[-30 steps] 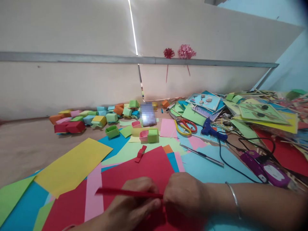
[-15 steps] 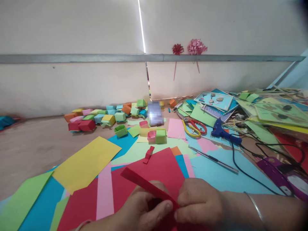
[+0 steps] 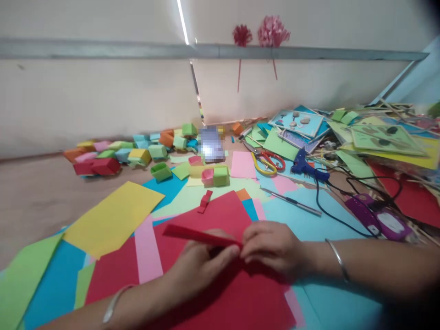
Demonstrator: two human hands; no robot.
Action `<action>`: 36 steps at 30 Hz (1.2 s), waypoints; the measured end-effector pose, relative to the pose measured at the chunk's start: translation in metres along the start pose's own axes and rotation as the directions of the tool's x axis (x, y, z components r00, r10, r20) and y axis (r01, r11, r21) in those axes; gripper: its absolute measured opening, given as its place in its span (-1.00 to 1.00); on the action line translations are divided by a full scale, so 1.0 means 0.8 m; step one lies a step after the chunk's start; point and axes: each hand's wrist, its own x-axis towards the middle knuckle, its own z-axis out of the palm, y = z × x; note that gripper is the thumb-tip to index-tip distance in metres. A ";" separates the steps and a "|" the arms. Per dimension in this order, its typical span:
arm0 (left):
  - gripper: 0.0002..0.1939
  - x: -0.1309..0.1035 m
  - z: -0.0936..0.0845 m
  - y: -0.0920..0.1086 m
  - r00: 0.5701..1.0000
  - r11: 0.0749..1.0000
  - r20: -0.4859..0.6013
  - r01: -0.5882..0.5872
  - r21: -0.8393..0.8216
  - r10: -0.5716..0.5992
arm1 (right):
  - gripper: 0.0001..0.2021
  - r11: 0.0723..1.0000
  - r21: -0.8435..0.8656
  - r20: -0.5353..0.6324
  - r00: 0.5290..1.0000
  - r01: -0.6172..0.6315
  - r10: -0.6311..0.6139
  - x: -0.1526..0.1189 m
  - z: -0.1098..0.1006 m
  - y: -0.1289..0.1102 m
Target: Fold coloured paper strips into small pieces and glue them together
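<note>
A folded strip of red paper (image 3: 185, 233) is pinched in my left hand (image 3: 202, 261), its long end sticking out to the left past the fingers. My right hand (image 3: 270, 247) has its fingers closed on the same strip's other end, which they mostly cover. Both hands are just above a large red paper sheet (image 3: 220, 298). Beyond them on the sheet's far part lies a small folded red paper piece (image 3: 205, 201). A craft knife (image 3: 292, 200) lies on light blue paper to the right of that.
Small folded paper boxes (image 3: 139, 156) are clustered at the back left. Scissors (image 3: 266, 164), a blue glue gun (image 3: 307, 167) with a black cord and a purple device (image 3: 381, 220) lie at right. Yellow paper (image 3: 115, 217) lies at left. Two paper flowers (image 3: 273, 32) hang on the wall rail.
The view has tipped down and shifted right, so both forearms show more. The strip, held by both hands, now lies closer to level.
</note>
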 end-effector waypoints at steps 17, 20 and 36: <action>-0.69 0.018 -0.015 0.013 0.946 0.904 -0.216 0.139 -0.405 -0.242 | -0.91 0.998 0.042 -0.014 0.999 0.051 -0.050 0.051 -0.010 0.025; -0.72 0.017 -0.016 0.005 0.949 0.893 -0.224 0.104 -0.438 -0.220 | -0.89 0.993 0.066 -0.026 0.995 0.101 -0.100 0.052 -0.004 0.034; -0.62 0.021 -0.018 0.000 0.970 0.990 -0.202 0.142 0.002 -0.139 | -0.92 0.865 0.221 -0.144 0.862 -0.451 0.487 0.043 0.021 0.019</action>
